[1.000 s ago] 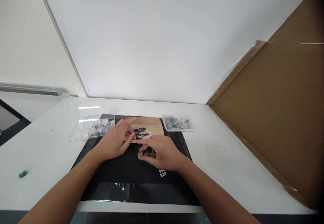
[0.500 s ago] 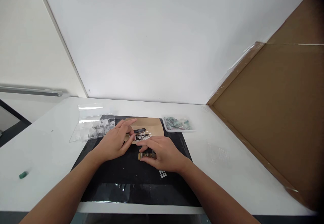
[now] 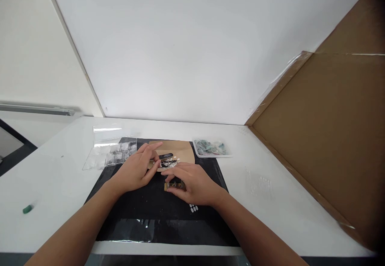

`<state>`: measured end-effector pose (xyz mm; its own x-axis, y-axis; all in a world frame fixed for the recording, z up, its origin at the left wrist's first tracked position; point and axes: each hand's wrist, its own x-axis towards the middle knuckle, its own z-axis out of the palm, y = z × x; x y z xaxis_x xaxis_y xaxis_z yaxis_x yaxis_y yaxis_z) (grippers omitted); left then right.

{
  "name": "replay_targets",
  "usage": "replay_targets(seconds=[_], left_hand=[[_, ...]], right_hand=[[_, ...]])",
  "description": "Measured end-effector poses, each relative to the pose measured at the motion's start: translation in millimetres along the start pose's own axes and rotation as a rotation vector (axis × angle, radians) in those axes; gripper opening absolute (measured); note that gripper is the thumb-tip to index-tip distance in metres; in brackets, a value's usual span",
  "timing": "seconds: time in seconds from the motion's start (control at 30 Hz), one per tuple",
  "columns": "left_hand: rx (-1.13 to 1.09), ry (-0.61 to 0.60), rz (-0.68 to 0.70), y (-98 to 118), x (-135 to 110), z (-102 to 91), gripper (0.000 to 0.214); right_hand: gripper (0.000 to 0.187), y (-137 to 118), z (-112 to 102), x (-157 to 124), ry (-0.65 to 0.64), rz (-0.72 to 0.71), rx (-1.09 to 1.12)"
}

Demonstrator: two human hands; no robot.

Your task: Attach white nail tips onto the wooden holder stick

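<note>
My left hand [image 3: 136, 169] rests on the black mat [image 3: 144, 208], its thumb and forefinger pinched on a thin stick [image 3: 162, 159] over a brown card [image 3: 182, 149]. A black oval piece [image 3: 165, 156] and several small pale pieces lie on that card. My right hand [image 3: 189, 181] lies just right of the left hand, fingers curled over a small brown block [image 3: 173, 185] on the mat. The two hands almost touch at the fingertips.
A clear compartment box [image 3: 110, 153] sits at the mat's back left. A small white tray [image 3: 210, 147] of greenish bits stands at the back right. Tiny white pieces [image 3: 193, 208] lie near my right wrist. A green cap [image 3: 27, 208] lies far left. A cardboard panel [image 3: 331, 137] walls the right.
None beyond a slight shift of the head view; both hands stay in place over the card and the block.
</note>
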<state>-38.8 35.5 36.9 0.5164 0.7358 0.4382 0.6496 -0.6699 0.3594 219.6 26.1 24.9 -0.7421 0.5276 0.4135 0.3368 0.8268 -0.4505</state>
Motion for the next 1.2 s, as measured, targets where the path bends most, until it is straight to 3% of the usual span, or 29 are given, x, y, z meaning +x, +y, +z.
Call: replay_targets(seconds=[0.53, 0.87, 1.2], left_hand=[[0.011, -0.020, -0.006, -0.4, -0.3, 0.1, 0.055], [0.010, -0.005, 0.003, -1.0, -0.7, 0.0, 0.056], [0.022, -0.017, 0.003, -0.4, -0.3, -1.3, 0.055]], right_hand=[[0.033, 0.7, 1.9, -0.4, -0.004, 0.020, 0.028], [0.003, -0.7, 0.5, 0.8, -0.004, 0.052, -0.021], [0.004, 4.0, 5.9, -0.4, 0.034, 0.096, -0.051]])
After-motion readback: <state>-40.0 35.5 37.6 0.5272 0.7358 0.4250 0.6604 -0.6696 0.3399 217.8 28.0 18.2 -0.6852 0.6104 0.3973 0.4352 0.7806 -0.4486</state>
